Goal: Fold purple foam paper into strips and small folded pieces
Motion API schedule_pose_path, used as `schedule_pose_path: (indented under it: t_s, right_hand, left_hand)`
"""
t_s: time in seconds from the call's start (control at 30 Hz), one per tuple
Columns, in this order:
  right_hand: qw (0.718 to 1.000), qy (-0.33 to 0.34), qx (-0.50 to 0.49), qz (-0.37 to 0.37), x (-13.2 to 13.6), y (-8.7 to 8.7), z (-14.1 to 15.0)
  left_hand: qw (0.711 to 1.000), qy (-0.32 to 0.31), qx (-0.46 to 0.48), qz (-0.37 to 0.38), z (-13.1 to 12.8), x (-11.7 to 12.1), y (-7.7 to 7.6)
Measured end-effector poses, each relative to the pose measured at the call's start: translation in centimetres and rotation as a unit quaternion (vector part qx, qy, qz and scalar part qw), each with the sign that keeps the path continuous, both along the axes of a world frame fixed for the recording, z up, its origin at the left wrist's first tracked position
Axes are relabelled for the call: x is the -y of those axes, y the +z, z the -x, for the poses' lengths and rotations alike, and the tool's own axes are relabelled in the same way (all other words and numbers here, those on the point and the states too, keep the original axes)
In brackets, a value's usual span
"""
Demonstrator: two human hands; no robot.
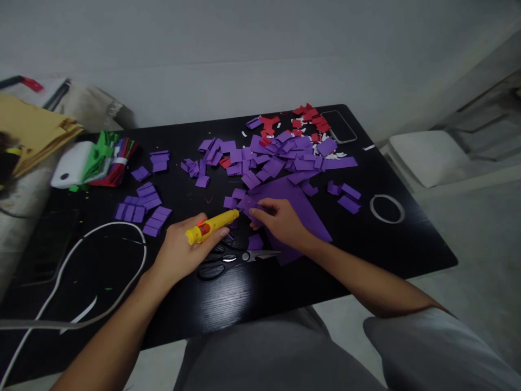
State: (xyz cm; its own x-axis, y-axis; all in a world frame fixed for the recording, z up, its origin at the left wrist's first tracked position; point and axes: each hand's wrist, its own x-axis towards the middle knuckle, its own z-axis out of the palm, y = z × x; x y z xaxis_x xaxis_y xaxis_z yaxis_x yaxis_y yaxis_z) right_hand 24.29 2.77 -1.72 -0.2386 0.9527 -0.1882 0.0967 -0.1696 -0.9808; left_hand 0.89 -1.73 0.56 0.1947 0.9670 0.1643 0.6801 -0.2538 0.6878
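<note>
My left hand (pixel 183 247) is closed around a yellow pen-shaped tool (pixel 214 225) with an orange-red part on its side. The tool's tip points right, close to a small purple piece (pixel 248 205), which my right hand (pixel 283 220) pinches between thumb and fingers. Whether tip and piece touch, I cannot tell. Under my right hand lies a large purple sheet (pixel 313 220). Black-handled scissors (pixel 260 254) rest below my hands, blades toward the right, their handles partly behind my left hand. Beyond my hands spreads a heap of folded purple pieces (pixel 280 155).
Red scraps (pixel 309 117) and white bits lie at the back. Grouped purple strips (pixel 138 203) sit at left, near bundled coloured strips (pixel 108 160). A white cable (pixel 67 271) loops across the left side. A tape ring (pixel 387 209) lies right; a white stool (pixel 427 155) stands beyond the table.
</note>
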Motion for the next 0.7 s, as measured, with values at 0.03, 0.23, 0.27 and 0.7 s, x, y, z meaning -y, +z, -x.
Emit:
schedule_pose_path:
  t_s: [0.03, 0.23, 0.27, 0.7]
  right_hand:
    - [1.0, 0.0, -0.001, 0.0, -0.01, 0.01, 0.02]
    - [1.0, -0.004, -0.007, 0.006, -0.13, 0.07, 0.06]
    - [1.0, -0.006, -0.008, 0.008, -0.14, 0.03, 0.05]
    - [0.999, 0.035, -0.001, -0.016, 0.0, 0.15, -0.04]
  left_hand:
    - [1.0, -0.001, 0.0, 0.002, 0.02, -0.01, -0.02]
    - [0.999, -0.013, -0.025, -0.018, 0.1, 0.03, 0.09]
    - [0.999, -0.017, -0.029, -0.024, 0.09, 0.05, 0.11]
    - [0.998, -0.036, -0.037, -0.044, -0.16, -0.01, -0.06]
